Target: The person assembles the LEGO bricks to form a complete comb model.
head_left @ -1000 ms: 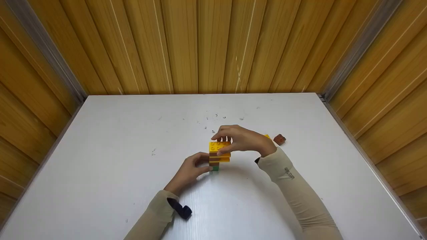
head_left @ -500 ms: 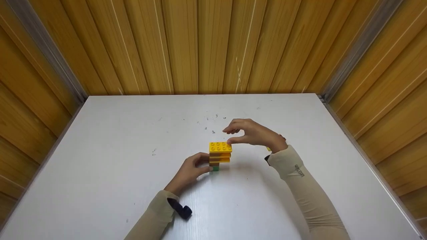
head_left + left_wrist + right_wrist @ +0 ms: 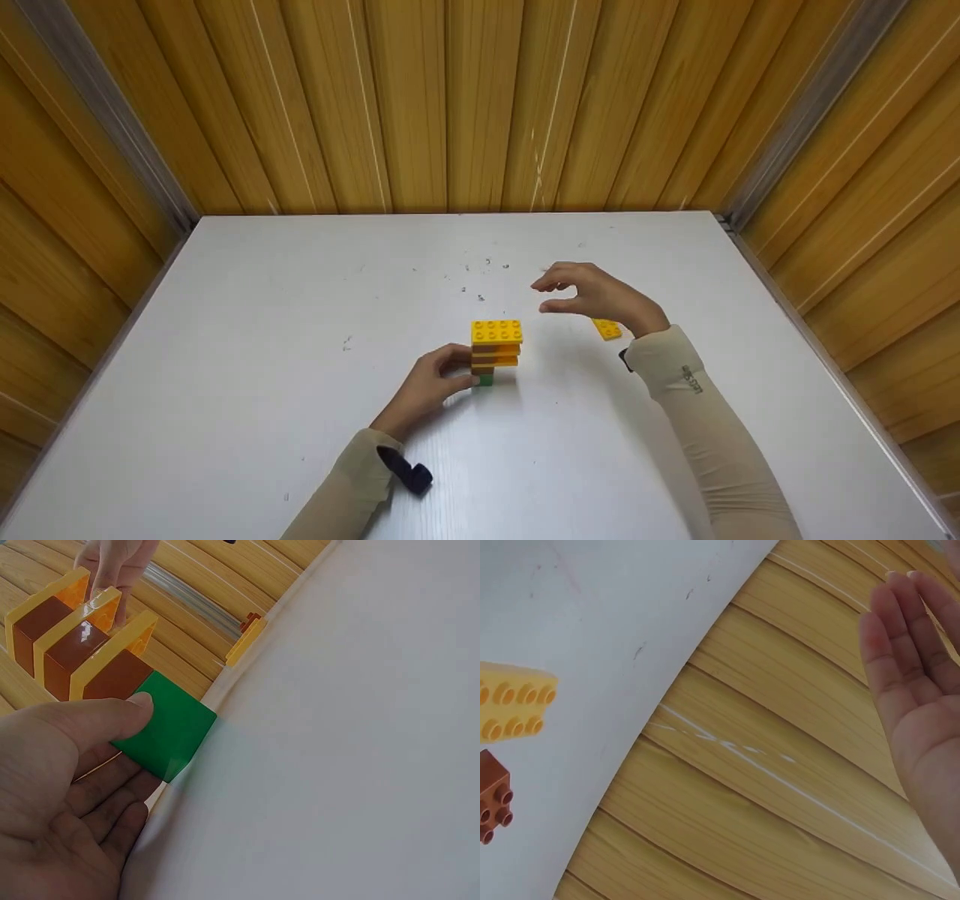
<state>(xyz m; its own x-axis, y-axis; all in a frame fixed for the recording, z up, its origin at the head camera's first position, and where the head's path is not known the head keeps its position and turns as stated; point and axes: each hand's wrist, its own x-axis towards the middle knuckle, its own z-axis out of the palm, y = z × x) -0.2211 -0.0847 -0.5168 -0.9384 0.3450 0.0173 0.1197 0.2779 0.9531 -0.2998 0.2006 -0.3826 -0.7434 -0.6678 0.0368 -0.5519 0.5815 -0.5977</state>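
A stack with a green block [image 3: 169,727] at its base and brown blocks between yellow plates [image 3: 496,331] stands upright on the table. My left hand [image 3: 431,386] grips its lower left side; in the left wrist view the thumb of that hand [image 3: 67,765] presses the green block. Up and to the right of the stack, my right hand [image 3: 600,294] hovers with thumb and fingers apart, holding nothing. Beneath its wrist lies a loose yellow plate [image 3: 607,328]. The right wrist view has a yellow plate [image 3: 514,703] beside a brown block [image 3: 493,795].
The white table [image 3: 300,300] carries small dark marks behind the stack. Wood-patterned panels [image 3: 480,105] rise at its back and sides. A black strap [image 3: 405,470] hangs at the left cuff.
My right hand has let go of the top yellow plate and moved right and away from the stack. The left hand keeps its grip. The loose yellow plate shows more, while the brown block became covered.
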